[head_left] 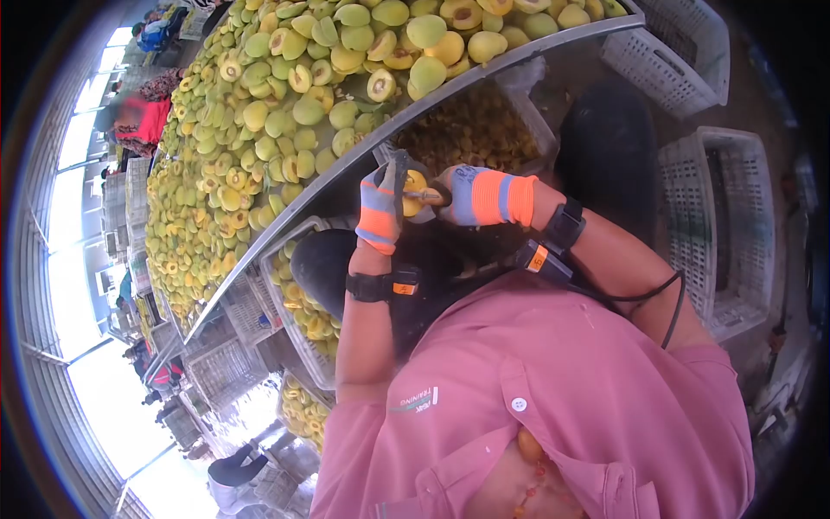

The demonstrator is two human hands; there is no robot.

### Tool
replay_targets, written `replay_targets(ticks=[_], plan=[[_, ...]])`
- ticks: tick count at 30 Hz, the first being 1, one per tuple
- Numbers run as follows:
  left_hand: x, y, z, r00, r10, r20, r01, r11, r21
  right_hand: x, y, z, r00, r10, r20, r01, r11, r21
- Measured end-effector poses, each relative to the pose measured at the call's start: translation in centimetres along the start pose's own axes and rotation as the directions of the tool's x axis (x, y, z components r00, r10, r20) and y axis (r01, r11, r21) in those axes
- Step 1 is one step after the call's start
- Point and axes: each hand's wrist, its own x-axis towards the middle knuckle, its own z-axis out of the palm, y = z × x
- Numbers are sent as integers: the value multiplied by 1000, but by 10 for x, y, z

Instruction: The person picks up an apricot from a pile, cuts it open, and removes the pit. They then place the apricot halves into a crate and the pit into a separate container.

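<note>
My left hand (381, 205), in an orange and grey glove, is closed around a cut yellow fruit (414, 192). My right hand (487, 196), gloved alike, grips a small tool (427, 197) whose end lies against the fruit's cut face. The tool's far part is hidden in my fist. Both hands are close together over my lap, just below the metal rim (510, 45) of a sloping table. Many green and yellow fruits (309, 110), some halved, are heaped on that table. Beyond my hands is a container of small brownish pieces (467, 130).
White plastic crates (724, 229) stand at the right, one more (666, 56) at the upper right. A crate of yellow fruit halves (304, 303) is beside my left arm. Another person in red (147, 119) is at the table's far left side. A cable hangs by my right arm.
</note>
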Motion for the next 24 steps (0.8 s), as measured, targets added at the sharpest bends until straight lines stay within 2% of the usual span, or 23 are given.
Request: replay_targets(ticks=[1,2,3,5,6,7,9,10,11,12,15,16,17,18,19,20,23,24], plan=[[1,-2,-5,994,70,85,-77,993,84,2,5,1,999,-23,45,20,998,65],[3,-3,-10,960,201,195,-249,932,264,3,10,3,995,-49,89,38,991,130],[2,-1,-12,897,301,323,-419,810,411,4,13,5,994,-53,101,30,975,219],[-6,2,-3,981,183,58,-188,976,105,5,17,10,990,-66,124,14,924,382],[-7,3,2,992,127,-28,-127,992,-15,6,17,15,976,-42,215,-91,816,572],[-9,4,6,991,69,-114,-85,986,-144,10,24,21,967,-159,197,-2,772,635],[-11,2,12,974,16,-226,-79,958,-274,12,28,31,914,-380,141,153,644,750],[-11,-1,12,971,46,-234,-112,955,-274,8,23,30,926,-322,196,20,563,826],[-11,-5,8,945,222,-239,-236,971,-33,0,18,31,927,-269,260,-112,464,879],[-11,-6,2,901,386,-200,-346,915,210,-6,9,29,918,-223,329,-240,348,906],[-21,-8,-21,786,610,-96,-418,641,644,-2,14,20,751,-525,400,-464,11,886],[-23,-8,-34,778,619,-107,-387,606,695,5,19,15,684,-573,452,-564,-23,825],[-27,-10,-39,802,577,-153,-366,678,638,15,26,23,866,-333,373,-241,375,895],[-30,-5,-41,823,532,-199,-342,744,574,21,21,32,977,-167,136,35,749,662],[-34,0,-44,840,484,-244,-317,803,505,26,17,36,975,-135,-174,170,964,205],[-36,3,-47,862,426,-276,-286,857,428,22,19,37,984,107,-141,-45,922,385],[-43,10,-37,855,355,-378,-252,922,295,31,16,67,944,-225,-241,323,777,540],[-42,9,-35,891,202,-406,-201,979,44,29,5,70,935,-245,-257,349,764,542]])
